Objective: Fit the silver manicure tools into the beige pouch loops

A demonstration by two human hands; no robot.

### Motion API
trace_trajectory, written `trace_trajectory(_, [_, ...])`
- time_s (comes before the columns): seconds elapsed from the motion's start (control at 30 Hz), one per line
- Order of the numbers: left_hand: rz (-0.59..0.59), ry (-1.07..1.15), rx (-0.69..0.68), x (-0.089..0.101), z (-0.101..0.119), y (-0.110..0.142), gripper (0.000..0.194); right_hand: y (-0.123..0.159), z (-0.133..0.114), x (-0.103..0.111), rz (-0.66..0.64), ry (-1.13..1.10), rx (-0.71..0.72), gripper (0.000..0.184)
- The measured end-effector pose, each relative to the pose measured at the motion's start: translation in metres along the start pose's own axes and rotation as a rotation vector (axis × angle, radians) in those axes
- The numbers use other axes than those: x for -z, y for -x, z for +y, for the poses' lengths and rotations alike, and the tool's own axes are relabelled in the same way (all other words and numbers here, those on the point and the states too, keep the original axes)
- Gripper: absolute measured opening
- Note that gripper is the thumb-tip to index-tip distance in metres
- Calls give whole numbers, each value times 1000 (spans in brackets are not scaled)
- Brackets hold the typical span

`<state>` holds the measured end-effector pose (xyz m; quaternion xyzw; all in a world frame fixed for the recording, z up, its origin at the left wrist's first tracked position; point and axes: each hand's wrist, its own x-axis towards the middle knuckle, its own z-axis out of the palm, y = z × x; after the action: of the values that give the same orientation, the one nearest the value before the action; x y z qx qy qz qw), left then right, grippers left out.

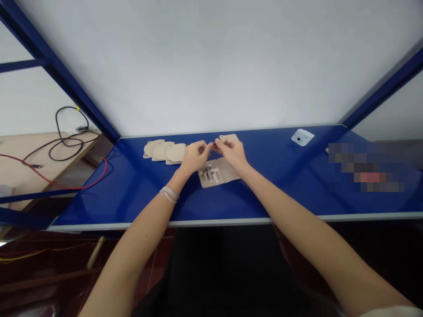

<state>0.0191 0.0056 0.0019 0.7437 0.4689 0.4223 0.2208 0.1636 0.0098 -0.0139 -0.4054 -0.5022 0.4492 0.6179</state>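
My left hand [194,156] and my right hand [234,155] meet above the blue table, fingers closed in a pinch. Between their fingertips is a small dark piece [214,144], too small and covered to name. Just below the hands lies an open beige manicure case [225,171]. Slim metal nail tools [209,173] sit in its left half, held under straps. My right hand covers part of the case's right side. Behind the right hand, another beige case [230,137] is partly hidden.
Several closed beige cases [159,151] overlap in a row left of my left hand. A white instant camera [302,137] lies at the back right of the blue table [264,193]. A blurred-out patch covers things at far right. Black and red cables [68,141] hang at left.
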Motion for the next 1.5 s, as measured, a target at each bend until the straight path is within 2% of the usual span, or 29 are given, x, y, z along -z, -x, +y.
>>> trace_trajectory(0.1, [-20,-19,26,-1,-1,0,38,0,-4,0,25,-87,-113,25])
trace_trajectory(0.2, [-20,-42,39,-1,-5,-1,40,1,-7,2,36,-81,-142,16])
trace_trajectory(0.43, [-6,-67,49,-1,-8,-3,39,0,-5,4,43,-72,-105,23])
trace_trajectory(0.63, [-35,-95,54,-1,-12,-5,33,-5,0,5,-5,-21,-32,31])
trace_trajectory(0.97, [-17,-99,44,-2,-12,-4,35,-9,0,5,-21,87,-21,25])
trace_trajectory(1.23, [-23,41,78,-3,-11,-4,24,-5,7,7,-60,225,141,19])
trace_trajectory(1.5, [-28,92,84,-5,-18,-6,26,-8,12,7,-64,239,118,17])
